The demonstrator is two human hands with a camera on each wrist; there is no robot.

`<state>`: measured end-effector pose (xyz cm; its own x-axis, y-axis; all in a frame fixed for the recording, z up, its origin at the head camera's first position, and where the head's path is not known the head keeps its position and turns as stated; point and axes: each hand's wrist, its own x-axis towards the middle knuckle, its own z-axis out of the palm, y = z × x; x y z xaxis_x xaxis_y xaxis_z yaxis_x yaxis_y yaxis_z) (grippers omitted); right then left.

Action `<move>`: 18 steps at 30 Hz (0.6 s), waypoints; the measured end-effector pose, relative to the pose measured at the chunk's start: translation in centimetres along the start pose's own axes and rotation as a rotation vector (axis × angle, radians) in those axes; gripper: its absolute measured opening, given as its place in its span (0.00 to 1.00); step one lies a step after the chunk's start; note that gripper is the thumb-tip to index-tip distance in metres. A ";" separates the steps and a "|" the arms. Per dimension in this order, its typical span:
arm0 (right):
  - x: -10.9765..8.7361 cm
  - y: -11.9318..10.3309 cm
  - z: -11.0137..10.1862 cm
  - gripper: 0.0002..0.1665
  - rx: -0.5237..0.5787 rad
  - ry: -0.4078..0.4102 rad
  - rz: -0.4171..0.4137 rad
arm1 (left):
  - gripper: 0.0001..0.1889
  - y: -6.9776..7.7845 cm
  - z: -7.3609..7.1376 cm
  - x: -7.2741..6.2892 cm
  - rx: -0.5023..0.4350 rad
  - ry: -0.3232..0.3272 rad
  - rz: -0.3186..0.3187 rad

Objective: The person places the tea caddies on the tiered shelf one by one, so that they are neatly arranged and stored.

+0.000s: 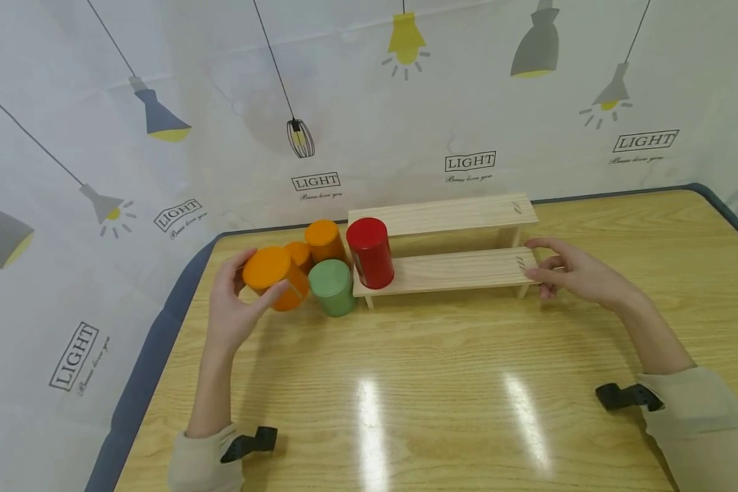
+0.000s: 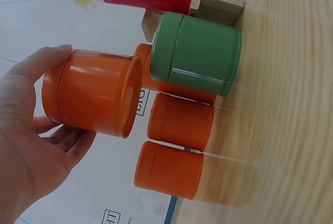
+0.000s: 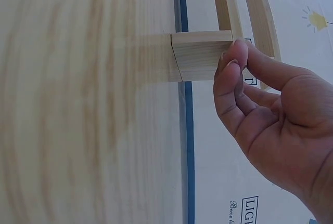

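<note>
My left hand holds an orange canister by its sides, thumb and fingers around it; in the left wrist view this canister is raised off the table. Beside it stand a green canister and other orange canisters, partly hidden in the head view. A red canister stands upright on the left end of the lower step of a wooden two-step shelf. At that step's right end, my right hand pinches the board's edge with curled fingers, also visible in the right wrist view.
The wood-grain table has a dark blue padded edge. Behind it hangs a pale wall covering printed with lamps. The upper step runs close to the back edge.
</note>
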<state>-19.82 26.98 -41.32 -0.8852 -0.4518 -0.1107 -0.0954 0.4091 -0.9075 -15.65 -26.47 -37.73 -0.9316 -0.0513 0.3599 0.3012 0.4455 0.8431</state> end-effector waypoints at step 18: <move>0.1 0.2 -0.1 0.41 -0.011 -0.001 0.006 | 0.39 4.7 2.9 -1.0 -0.082 -0.106 0.236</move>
<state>-19.93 27.08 -41.51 -0.8853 -0.4501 -0.1166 -0.0949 0.4205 -0.9023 -13.85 -21.71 -35.28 -0.8484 0.1410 0.5102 0.5240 0.3598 0.7720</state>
